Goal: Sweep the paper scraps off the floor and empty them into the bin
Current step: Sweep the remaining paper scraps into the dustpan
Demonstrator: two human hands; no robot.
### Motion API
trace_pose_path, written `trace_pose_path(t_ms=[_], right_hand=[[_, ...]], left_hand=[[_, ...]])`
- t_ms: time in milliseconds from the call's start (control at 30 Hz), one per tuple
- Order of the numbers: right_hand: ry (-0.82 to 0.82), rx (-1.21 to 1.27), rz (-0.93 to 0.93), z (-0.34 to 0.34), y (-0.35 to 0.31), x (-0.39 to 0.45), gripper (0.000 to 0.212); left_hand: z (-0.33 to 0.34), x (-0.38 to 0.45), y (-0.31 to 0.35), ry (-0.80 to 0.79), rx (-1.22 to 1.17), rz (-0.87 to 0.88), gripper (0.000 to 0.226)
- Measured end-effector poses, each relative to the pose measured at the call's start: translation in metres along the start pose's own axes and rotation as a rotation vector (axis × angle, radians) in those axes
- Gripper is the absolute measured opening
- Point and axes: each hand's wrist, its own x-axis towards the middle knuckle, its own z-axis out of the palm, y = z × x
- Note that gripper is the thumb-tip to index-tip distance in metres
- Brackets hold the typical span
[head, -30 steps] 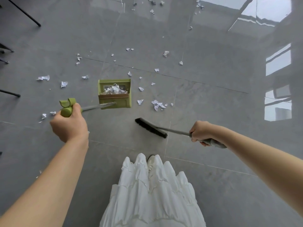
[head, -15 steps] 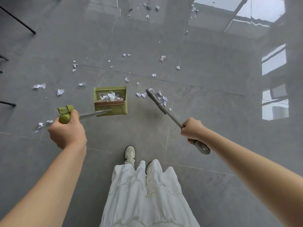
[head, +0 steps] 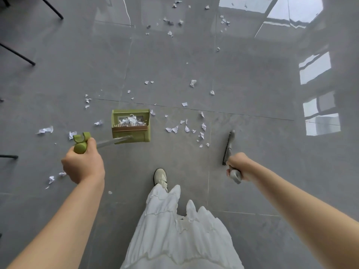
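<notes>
Scraps of white paper lie scattered over the grey tiled floor, and we see the thickest loose cluster just right of the green dustpan, between it and the broom. We hold the dustpan's long handle with our left hand, fingers curled fully round the green grip at its top end, the silver shaft running forward and right down to the pan. The pan sits on the floor ahead of us, a little left of centre, and crumpled paper already lies inside it behind a row of comb teeth. Our right hand wraps tightly round the broom's grey handle, whose end pokes out below the fist; the dark bristled head reaches forward from the hand, to the right of the cluster and apart from it. More scraps sit left of the pan, near our left hand, and farther away across the tiles toward the top of the view. Below, we see a white pleated skirt and 1 pale shoe stepping forward. Thin black furniture legs cross the left edge, and window reflections shine on the floor at right. We cannot see the bin.
</notes>
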Motion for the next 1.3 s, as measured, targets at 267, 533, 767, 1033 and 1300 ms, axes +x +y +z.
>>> trace_pose_path(t_ms=[267, 533, 767, 1033, 1300], right_hand=[[-0.218, 0.192, 0.053, 0.048, -0.093, -0.022, 0.016], [-0.32, 0.641, 0.062, 0.058, -0.166, -0.021, 0.019], [-0.348, 0.544, 0.094, 0.058, -0.177, -0.01, 0.013], [-0.382, 0.065, -0.058, 0.079, -0.193, -0.047, 0.011], [-0.537, -0.375, -0.244, 0.109, -0.197, -0.03, 0.03]], left_hand=[[0.022, 0.065, 0.035, -0.069, -0.012, 0.053, 0.03], [0.048, 0.102, 0.059, -0.019, 0.005, 0.033, 0.028], [0.058, 0.122, 0.08, 0.013, -0.053, 0.017, 0.031], [0.056, 0.139, 0.106, 0.017, -0.076, 0.006, 0.031], [0.065, 0.156, 0.121, 0.052, -0.084, 0.001, 0.032]])
